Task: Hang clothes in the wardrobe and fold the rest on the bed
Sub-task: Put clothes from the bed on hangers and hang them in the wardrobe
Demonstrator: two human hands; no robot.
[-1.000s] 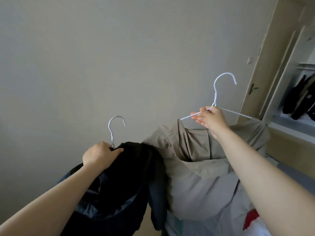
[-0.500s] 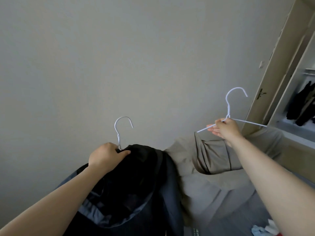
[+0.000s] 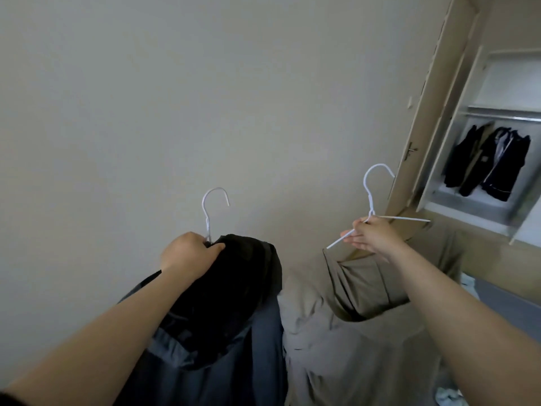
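Plain wall (image 3: 146, 112) ahead, open wardrobe (image 3: 512, 80) at right. Dark jacket (image 3: 234, 288) hangs from my left hand (image 3: 187, 256), curled round its hanger (image 3: 208, 218); beige coat (image 3: 366, 288) from my right hand (image 3: 371, 238), pinching a second hanger (image 3: 371, 189) — I'd keep both upright nearing the rail (image 3: 503, 116).

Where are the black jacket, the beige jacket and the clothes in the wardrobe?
black jacket (image 3: 240, 282): head view, dark top fold.
beige jacket (image 3: 363, 291): head view, creased front.
clothes in the wardrobe (image 3: 515, 159): head view, dark jacket.
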